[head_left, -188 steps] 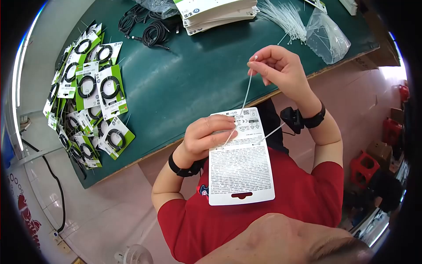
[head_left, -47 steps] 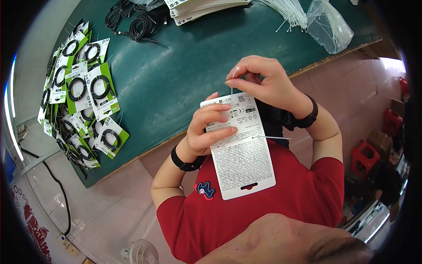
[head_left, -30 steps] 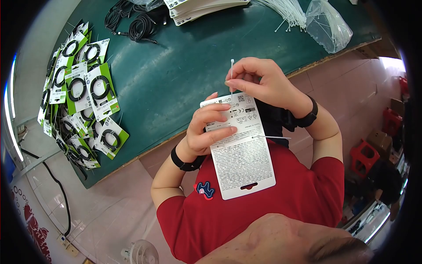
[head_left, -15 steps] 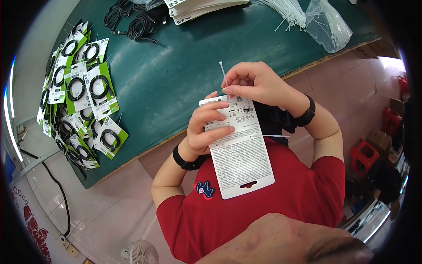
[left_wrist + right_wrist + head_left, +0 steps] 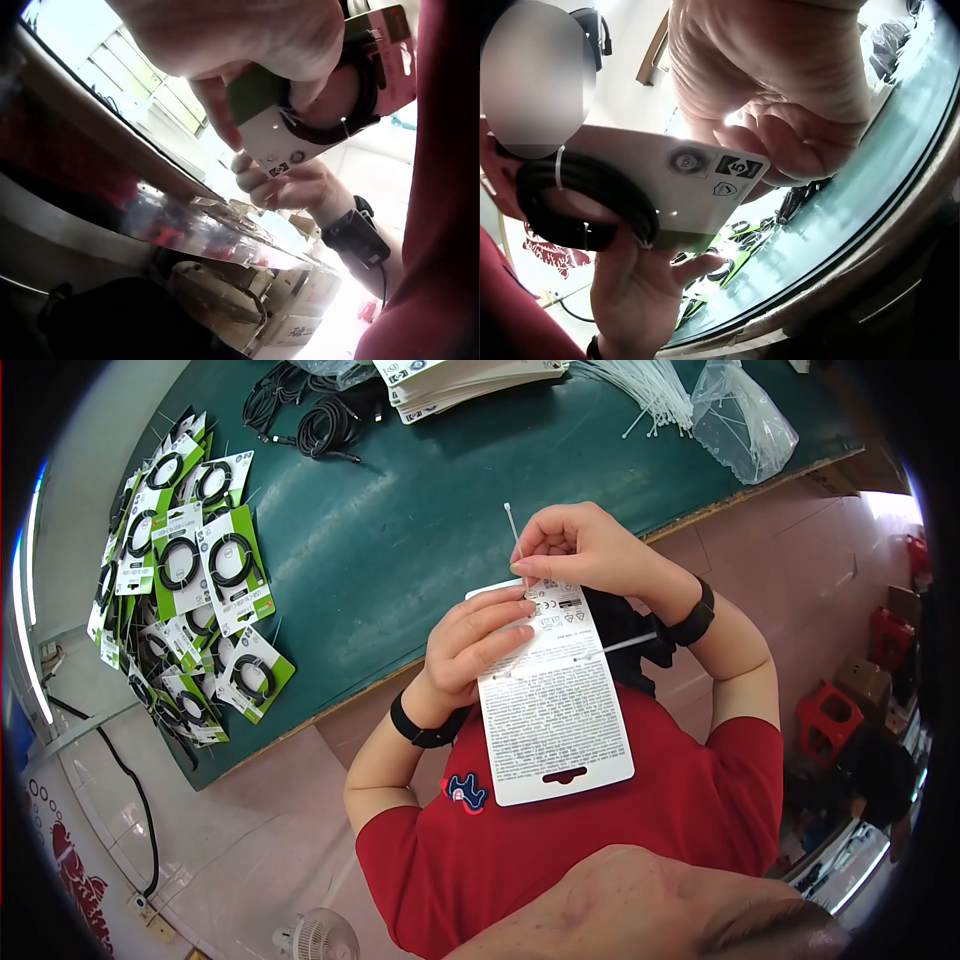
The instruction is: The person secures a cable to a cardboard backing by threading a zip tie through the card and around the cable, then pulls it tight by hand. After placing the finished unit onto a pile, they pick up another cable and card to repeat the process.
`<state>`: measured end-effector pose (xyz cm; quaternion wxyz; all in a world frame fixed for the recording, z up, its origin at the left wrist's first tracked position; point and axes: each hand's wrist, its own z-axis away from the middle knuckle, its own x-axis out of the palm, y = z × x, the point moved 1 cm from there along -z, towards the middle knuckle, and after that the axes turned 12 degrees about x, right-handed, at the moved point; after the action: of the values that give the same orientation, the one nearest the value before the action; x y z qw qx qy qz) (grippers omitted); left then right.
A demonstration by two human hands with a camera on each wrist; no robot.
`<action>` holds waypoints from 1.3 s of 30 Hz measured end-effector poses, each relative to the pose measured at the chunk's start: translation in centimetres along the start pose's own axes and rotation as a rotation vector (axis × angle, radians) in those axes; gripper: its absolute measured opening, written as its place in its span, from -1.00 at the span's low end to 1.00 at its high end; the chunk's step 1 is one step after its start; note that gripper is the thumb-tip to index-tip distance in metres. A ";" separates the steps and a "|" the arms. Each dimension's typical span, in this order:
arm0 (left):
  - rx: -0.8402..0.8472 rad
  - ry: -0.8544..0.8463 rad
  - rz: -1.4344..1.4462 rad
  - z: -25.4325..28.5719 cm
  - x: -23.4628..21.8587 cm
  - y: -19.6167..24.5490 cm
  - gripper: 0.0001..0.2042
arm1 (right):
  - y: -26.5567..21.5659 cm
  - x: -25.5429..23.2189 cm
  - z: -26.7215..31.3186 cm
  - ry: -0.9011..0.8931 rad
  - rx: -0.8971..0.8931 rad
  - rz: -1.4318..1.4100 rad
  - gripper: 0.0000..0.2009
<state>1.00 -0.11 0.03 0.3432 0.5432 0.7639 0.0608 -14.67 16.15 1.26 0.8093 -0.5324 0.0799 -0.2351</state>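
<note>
A white printed card, its text side up, lies against the person's red shirt in the head view. My left hand holds its left side, with fingers flat over the printed face and the thumb beneath. On the underside a black coiled cable sits against the card in the right wrist view. My right hand pinches a thin white cable tie between thumb and index finger at the card's top edge; its head sticks up past the fingertips. Another white cable tie pokes out of the card's right side.
Finished-looking carded cables lie piled at the table's left. Loose black cables, a stack of cards, loose cable ties and a clear bag line the back. The table's front edge runs just beyond the hands.
The right hand has come down and left to the card's top edge from its earlier raised position. Left fingers have drawn closer together. Over the last half second, the right-side cable tie has swung upward.
</note>
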 end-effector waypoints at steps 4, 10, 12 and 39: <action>-0.108 0.074 0.034 -0.3 -0.2 -0.1 -0.64 | 1.2 -0.4 -1.1 -0.009 0.091 -0.078 -0.85; -0.571 0.318 0.415 0.3 -0.3 0.6 -0.72 | 2.4 -0.4 -1.6 -0.021 0.274 -0.187 -0.81; -0.678 0.390 0.514 0.4 -0.3 0.8 -0.74 | 2.8 -0.4 -1.6 -0.043 0.268 -0.239 -0.82; -1.066 0.778 0.989 -2.2 -3.0 -0.8 -0.72 | 4.0 1.1 -0.4 0.056 -0.439 0.070 -0.71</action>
<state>-0.38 -2.41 2.66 0.1994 0.5213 0.3695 0.7430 -12.67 16.61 -2.33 0.6791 -0.6859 0.1703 -0.1985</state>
